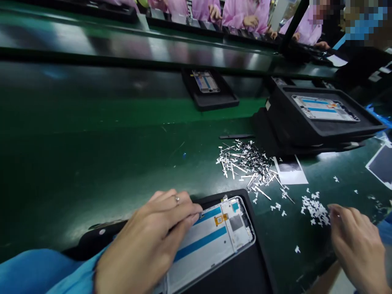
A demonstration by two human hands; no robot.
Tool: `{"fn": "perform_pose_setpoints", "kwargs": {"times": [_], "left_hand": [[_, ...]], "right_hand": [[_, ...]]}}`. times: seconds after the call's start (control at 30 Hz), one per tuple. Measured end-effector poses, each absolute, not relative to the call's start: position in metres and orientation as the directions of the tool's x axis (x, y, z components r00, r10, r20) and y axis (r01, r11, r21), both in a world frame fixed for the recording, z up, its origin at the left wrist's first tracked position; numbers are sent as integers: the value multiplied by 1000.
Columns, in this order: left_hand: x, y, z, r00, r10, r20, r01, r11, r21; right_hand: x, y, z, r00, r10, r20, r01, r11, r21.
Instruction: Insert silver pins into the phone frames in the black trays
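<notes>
My left hand point(147, 241) lies flat on a white phone frame point(214, 241) with blue strips, fingers stretched out and pressing its upper edge. The frame sits in a black tray point(245, 269) near the table's front edge. My right hand point(358, 245) hovers at the lower right, fingers curled down beside a small heap of tiny white parts point(315, 209); whether its fingertips hold one is hidden. A larger pile of thin silver strips point(245, 163) lies between the two hands, farther back.
A stack of black trays point(318, 134) with another phone frame stands at the right. A further tray point(210, 92) rides the green conveyor behind. A white slip point(290, 170) lies by the strips. People in pink coats point(245, 14) work across the line.
</notes>
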State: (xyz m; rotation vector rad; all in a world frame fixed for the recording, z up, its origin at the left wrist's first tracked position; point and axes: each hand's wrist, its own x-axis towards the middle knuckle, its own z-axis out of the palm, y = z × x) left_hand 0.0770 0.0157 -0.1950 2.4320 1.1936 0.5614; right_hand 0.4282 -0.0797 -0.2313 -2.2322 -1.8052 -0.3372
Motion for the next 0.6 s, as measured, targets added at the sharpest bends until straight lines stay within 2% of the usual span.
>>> {"fn": "perform_pose_setpoints", "kwargs": {"times": [0.07, 0.1, 0.17, 0.2, 0.27, 0.33, 0.6], "left_hand": [[84, 15, -196, 554, 806, 210, 639, -573, 514], [88, 16, -195, 544, 806, 234, 627, -576, 525], [96, 18, -193, 528, 800, 286, 606, -591, 533], [100, 20, -192, 532, 794, 294, 601, -599, 530], [103, 23, -191, 560, 777, 286, 592, -617, 519], [104, 24, -192, 584, 768, 264, 595, -626, 505], [119, 18, -200, 581, 796, 171, 596, -559, 576]], "right_hand": [[398, -75, -222, 5, 932, 363, 999, 15, -51], [379, -73, -219, -169, 899, 404, 974, 214, -68], [339, -68, -219, -495, 779, 385, 845, 534, 7], [320, -66, -221, -555, 696, 456, 797, 601, 52], [288, -61, -231, -531, 623, 575, 775, 631, 31], [269, -59, -241, -492, 604, 627, 777, 630, 3], [260, -54, -245, -396, 593, 702, 815, 579, -29]]}}
